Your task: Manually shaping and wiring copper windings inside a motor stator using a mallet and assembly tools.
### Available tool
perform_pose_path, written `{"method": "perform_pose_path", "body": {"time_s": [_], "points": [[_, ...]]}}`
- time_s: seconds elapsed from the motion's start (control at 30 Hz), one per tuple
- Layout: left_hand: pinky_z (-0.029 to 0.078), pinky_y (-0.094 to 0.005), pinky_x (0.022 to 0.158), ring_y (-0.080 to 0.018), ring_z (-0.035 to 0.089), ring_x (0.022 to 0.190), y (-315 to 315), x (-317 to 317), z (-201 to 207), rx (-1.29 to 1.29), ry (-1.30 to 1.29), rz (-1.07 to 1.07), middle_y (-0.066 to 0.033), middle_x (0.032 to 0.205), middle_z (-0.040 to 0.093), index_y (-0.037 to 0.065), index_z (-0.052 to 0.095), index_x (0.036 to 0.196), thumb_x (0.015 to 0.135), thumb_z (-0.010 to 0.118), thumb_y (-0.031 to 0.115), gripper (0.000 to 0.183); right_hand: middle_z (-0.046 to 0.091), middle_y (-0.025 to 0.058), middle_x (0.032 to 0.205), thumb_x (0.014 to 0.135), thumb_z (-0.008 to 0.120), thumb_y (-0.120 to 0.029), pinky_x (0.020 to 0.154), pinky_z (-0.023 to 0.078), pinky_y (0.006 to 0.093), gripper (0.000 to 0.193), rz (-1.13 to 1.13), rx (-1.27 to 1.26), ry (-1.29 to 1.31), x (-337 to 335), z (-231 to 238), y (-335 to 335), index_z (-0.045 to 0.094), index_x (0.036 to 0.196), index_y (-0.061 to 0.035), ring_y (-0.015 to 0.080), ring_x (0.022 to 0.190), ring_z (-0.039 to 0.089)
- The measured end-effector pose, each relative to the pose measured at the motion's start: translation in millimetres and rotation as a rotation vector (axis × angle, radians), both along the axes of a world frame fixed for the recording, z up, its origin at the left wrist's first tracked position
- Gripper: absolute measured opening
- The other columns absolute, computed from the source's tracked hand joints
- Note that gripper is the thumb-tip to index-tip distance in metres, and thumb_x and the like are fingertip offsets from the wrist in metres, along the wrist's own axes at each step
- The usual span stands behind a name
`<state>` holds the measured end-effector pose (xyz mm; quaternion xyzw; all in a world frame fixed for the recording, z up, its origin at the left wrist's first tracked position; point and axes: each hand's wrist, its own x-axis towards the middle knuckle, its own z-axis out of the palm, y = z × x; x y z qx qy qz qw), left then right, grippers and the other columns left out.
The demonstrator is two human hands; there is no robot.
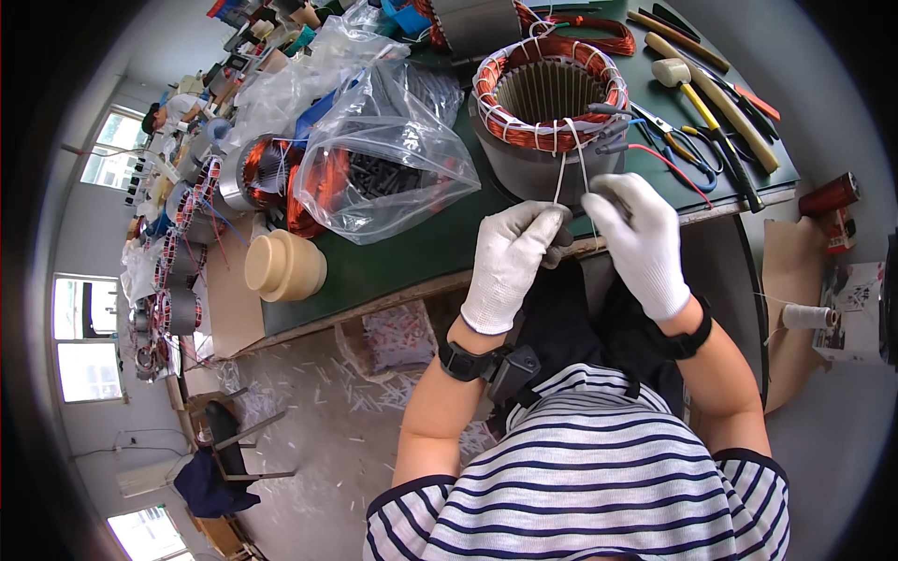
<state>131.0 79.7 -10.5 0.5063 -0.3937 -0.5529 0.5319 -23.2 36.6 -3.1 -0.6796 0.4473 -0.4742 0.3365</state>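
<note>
A motor stator (pixel 505 159) stands upright near the bench's front edge, its ring of copper windings (pixel 488 93) bound with white lacing. Two strands of white cord (pixel 562 173) run from the front of the windings down toward me. My left hand (pixel 513 252), in a white glove, pinches one strand between thumb and forefinger. My right hand (pixel 641 234), also gloved, has its fingers curled at the other strand, just below the stator's rim. The grip of its fingertips is partly hidden. Dark-sleeved leads and a red wire (pixel 669 161) come out at the stator's right side.
On the right lie a mallet (pixel 687 84), scissors (pixel 666 129) and wooden-handled tools. To the left are a clear plastic bag (pixel 393 159) of black pieces and a cream plastic container (pixel 285 266). A thread spool (pixel 806 316) is at far right. Paper scraps litter the floor.
</note>
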Motion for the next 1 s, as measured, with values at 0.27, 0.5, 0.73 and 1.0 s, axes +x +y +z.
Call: {"method": "perform_pose_path", "body": {"time_s": [0.27, 0.5, 0.73, 1.0], "points": [[0.05, -0.0267, 0.073, -0.0124, 0.062, 0.078, 5, 17, 5, -0.069, -0.7, -0.204, -0.0073, 0.085, 0.067, -0.002, 0.067, 0.106, 0.082, 0.068, 0.014, 0.029, 0.065, 0.0067, 0.072, 0.081, 0.064, -0.004, 0.062, 0.046, 0.0225, 0.012, 0.134, 0.411, -0.164, -14, -11, 3, 0.065, 0.089, 0.0055, 0.0072, 0.065, 0.056], [0.046, -0.024, 0.061, -0.0092, 0.055, 0.063, -6, 8, -1, -0.156, -0.738, 0.016, -0.0056, 0.075, 0.064, -0.002, 0.067, 0.103, 0.078, 0.07, 0.012, 0.029, 0.055, 0.0107, 0.075, 0.081, 0.062, 0.002, 0.061, 0.046, 0.0297, 0.014, 0.124, -0.151, 0.08, -7, 1, 3, 0.066, 0.094, -0.0001, 0.0232, 0.065, 0.058], [0.047, -0.0252, 0.065, -0.0103, 0.058, 0.067, -3, 2, -10, -0.297, -0.727, 0.006, -0.004, 0.073, 0.061, -0.002, 0.068, 0.094, 0.082, 0.068, 0.008, 0.016, 0.055, 0.0137, 0.076, 0.081, 0.061, 0.0, 0.063, 0.048, 0.0343, 0.014, 0.283, -0.321, 0.356, -8, -3, -6, 0.066, 0.094, -0.0036, 0.0311, 0.07, 0.06], [0.046, -0.0222, 0.067, -0.0071, 0.057, 0.073, -23, 4, 15, -0.001, -0.003, -0.18, -0.0023, 0.085, 0.064, -0.004, 0.066, 0.1, 0.09, 0.063, 0.021, 0.027, 0.057, 0.0136, 0.077, 0.078, 0.066, 0.0, 0.065, 0.048, 0.0339, 0.01, 0.456, -0.073, 0.058, -7, 11, 10, 0.063, 0.087, -0.0004, 0.0297, 0.069, 0.06]]}}
